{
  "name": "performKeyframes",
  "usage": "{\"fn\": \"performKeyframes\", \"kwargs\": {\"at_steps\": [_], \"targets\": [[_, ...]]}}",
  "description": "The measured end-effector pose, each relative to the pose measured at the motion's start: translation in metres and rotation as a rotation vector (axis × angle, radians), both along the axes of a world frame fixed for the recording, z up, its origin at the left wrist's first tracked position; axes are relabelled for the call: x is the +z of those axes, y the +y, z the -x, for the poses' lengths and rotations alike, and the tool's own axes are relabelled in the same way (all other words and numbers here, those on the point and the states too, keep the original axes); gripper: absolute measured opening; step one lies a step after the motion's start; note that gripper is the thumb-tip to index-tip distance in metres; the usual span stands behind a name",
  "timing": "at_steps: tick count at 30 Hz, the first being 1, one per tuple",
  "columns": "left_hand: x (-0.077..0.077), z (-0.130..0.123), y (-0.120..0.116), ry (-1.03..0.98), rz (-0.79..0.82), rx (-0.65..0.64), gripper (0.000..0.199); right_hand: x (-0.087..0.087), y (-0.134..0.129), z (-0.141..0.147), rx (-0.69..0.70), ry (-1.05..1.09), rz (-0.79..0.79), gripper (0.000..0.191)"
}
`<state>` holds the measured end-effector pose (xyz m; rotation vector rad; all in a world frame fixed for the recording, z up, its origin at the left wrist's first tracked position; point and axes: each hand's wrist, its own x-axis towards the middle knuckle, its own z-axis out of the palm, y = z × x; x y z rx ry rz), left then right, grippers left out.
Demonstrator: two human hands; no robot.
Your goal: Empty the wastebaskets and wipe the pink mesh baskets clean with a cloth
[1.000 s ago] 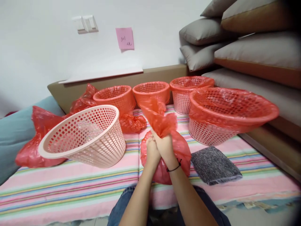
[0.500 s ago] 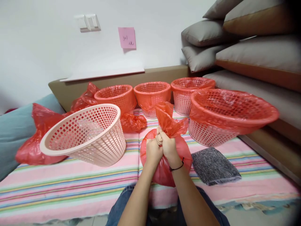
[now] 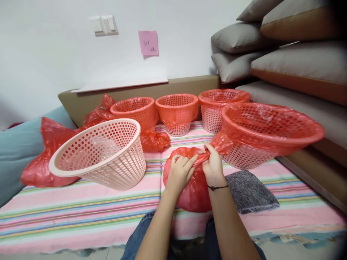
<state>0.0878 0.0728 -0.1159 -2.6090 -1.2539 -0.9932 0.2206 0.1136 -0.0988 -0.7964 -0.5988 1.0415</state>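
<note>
A full red plastic bag (image 3: 193,196) sits on the striped cloth in front of me, its neck twisted and leaning to the right. My right hand (image 3: 213,164) is closed round the twisted neck, with the loose bag top (image 3: 223,142) sticking out beyond it. Lying over the bag's upper left, my left hand (image 3: 180,171) has its fingers bent against the neck's base, pinching the plastic there. A dark cord circles the right wrist. Just right of that wrist lies a grey cloth (image 3: 251,191). An unlined pink basket (image 3: 119,159) leans at the left.
Red-lined baskets (image 3: 176,104) stand along the back, and a larger lined basket (image 3: 271,126) is close on the right. Another filled red bag (image 3: 51,155) rests at the left by a blue cushion (image 3: 29,144). Grey cushions (image 3: 295,61) are stacked at the right.
My hands were clasped together around the upright neck. They have since come apart, the right one moving right and tilting the twisted neck over, the left one staying at its base.
</note>
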Motion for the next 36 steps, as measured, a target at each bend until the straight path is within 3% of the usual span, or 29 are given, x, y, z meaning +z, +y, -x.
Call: {"fn": "performKeyframes", "kwargs": {"at_steps": [2, 5, 7, 8, 10, 13, 15, 17, 22, 25, 29, 32, 36], "targets": [[-0.002, 0.001, 0.003, -0.090, 0.080, 0.077, 0.033, 0.004, -0.006, -0.006, -0.232, -0.155, 0.010, 0.039], [-0.002, 0.005, 0.008, -0.303, 0.222, 0.200, 0.024, 0.021, -0.024, -0.015, -0.609, -0.604, -0.076, 0.076], [-0.001, 0.009, 0.011, -0.459, 0.304, 0.263, 0.026, 0.033, -0.037, -0.019, -0.725, -0.854, -0.195, 0.077], [-0.001, 0.011, 0.013, -0.528, 0.338, 0.279, 0.027, 0.037, -0.041, -0.019, -0.692, -0.926, -0.272, 0.068], [-0.001, 0.014, 0.015, -0.617, 0.387, 0.266, 0.028, 0.041, -0.046, -0.015, -0.446, -1.050, -0.448, 0.048], [-0.001, 0.017, 0.016, -0.630, 0.405, 0.217, 0.027, 0.036, -0.043, -0.005, -0.011, -1.344, -0.607, 0.056], [0.000, 0.018, 0.016, -0.595, 0.398, 0.187, 0.027, 0.029, -0.038, 0.000, 0.096, -1.516, -0.591, 0.064], [0.002, 0.020, 0.016, -0.560, 0.409, 0.133, 0.027, 0.022, -0.034, 0.000, 0.084, -1.583, -0.527, 0.059], [0.008, 0.027, 0.014, -0.500, 0.443, 0.042, 0.021, 0.021, -0.032, -0.014, 0.099, -1.574, -0.454, 0.021], [0.010, 0.027, 0.012, -0.525, 0.407, -0.013, 0.020, 0.026, -0.035, -0.020, 0.194, -1.472, -0.366, 0.016], [0.012, 0.026, 0.009, -0.407, 0.334, -0.118, 0.038, 0.029, -0.037, -0.022, 0.204, -1.298, -0.237, 0.014], [0.012, 0.023, 0.006, -0.220, 0.236, -0.083, 0.048, 0.024, -0.034, -0.020, 0.235, -1.106, -0.137, 0.010], [0.012, 0.017, 0.002, -0.034, 0.089, 0.055, 0.039, 0.013, -0.030, -0.017, 0.356, -0.740, 0.005, 0.013]]}}
